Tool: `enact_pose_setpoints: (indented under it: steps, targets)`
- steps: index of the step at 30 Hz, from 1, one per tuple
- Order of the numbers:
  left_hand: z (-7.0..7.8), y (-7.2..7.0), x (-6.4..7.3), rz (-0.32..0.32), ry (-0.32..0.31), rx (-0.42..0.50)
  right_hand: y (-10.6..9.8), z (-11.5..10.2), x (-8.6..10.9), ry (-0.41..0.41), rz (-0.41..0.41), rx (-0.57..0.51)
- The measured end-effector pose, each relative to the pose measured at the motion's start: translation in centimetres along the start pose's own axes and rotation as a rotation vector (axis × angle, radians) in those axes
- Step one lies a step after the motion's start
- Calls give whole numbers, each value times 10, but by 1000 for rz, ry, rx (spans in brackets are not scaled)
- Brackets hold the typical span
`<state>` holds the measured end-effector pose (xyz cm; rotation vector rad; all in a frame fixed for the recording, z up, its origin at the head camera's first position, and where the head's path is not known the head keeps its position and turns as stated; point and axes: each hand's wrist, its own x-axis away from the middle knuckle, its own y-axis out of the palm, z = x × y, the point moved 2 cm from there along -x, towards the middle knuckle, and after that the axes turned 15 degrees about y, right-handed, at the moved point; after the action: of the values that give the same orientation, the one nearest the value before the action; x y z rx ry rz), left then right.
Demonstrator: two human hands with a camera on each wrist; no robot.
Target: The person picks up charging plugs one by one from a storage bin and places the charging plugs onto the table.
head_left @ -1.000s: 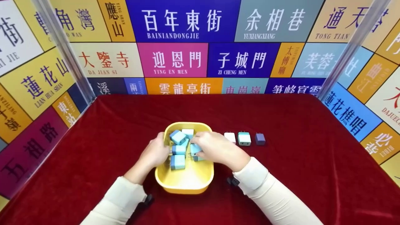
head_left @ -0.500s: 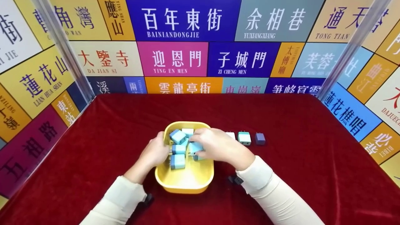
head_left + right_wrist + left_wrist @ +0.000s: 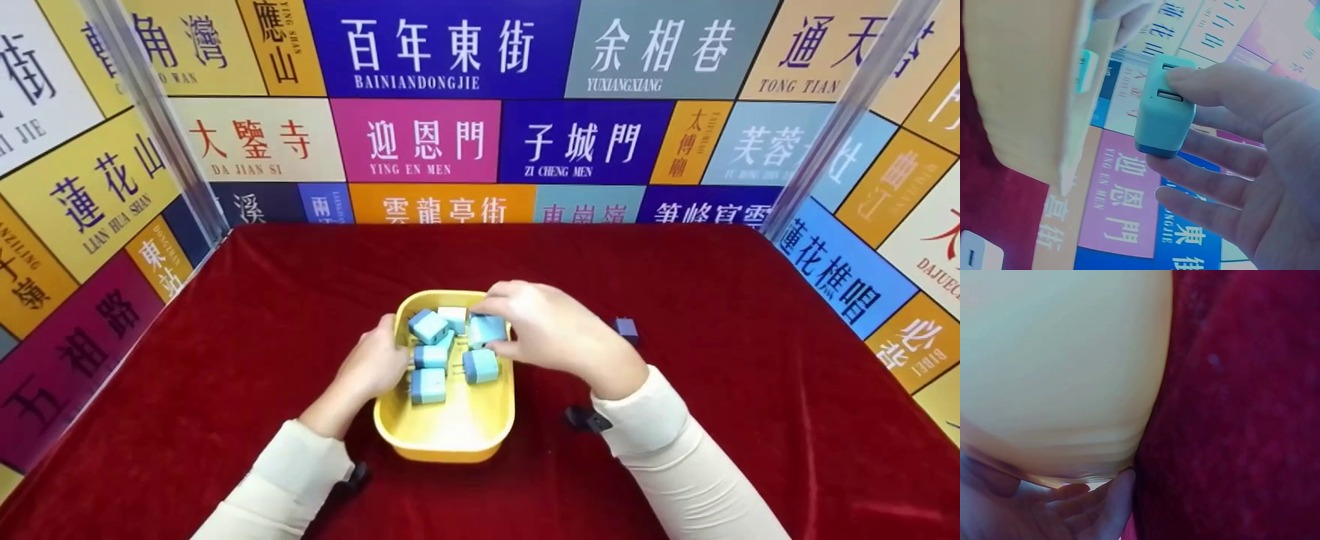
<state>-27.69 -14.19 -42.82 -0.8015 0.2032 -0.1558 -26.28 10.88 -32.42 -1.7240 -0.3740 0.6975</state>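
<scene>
A yellow plastic tub [image 3: 442, 448] stands on red cloth. My left hand [image 3: 375, 360] grips its left rim; in the left wrist view the tub's outer wall [image 3: 1067, 377] fills much of the picture. Between thumb and fingers of my right hand [image 3: 562, 334], a light-blue and dark-blue USB charger [image 3: 487, 331] is held at the tub's right rim. The right wrist view shows two USB ports on this charger [image 3: 1165, 121]. Several two-tone blue chargers [image 3: 428, 385] lie in the tub, with a whitish charger [image 3: 452, 318] behind them.
A dark purple charger [image 3: 627, 330] lies on the red cloth [image 3: 675, 285] right of the tub. In the right wrist view, a white charger [image 3: 979, 252] lies beside the tub. Panels with printed characters [image 3: 420, 142] enclose the back and sides.
My right hand has lifted one blue charger from among the others and moved up and right to the rim. It now covers the nearer chargers on the cloth. My left hand stays put.
</scene>
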Motion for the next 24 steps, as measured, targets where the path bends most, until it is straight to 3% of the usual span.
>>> enact_pose_setpoints:
  steps: [5, 11, 17, 24]
  targets:
    - [0, -1, 1, -7, -11, -7, -16, 5, 4, 11, 43, -34]
    - [2, -1, 1, -14, -9, 10, -32, 24, 9, 102, 44, -62]
    - [2, -1, 0, -15, -14, 9, -35, 52, 16, 162, 16, -29]
    - [3, 0, 0, -12, -17, 2, -32, 81, 28, 156, 20, -3]
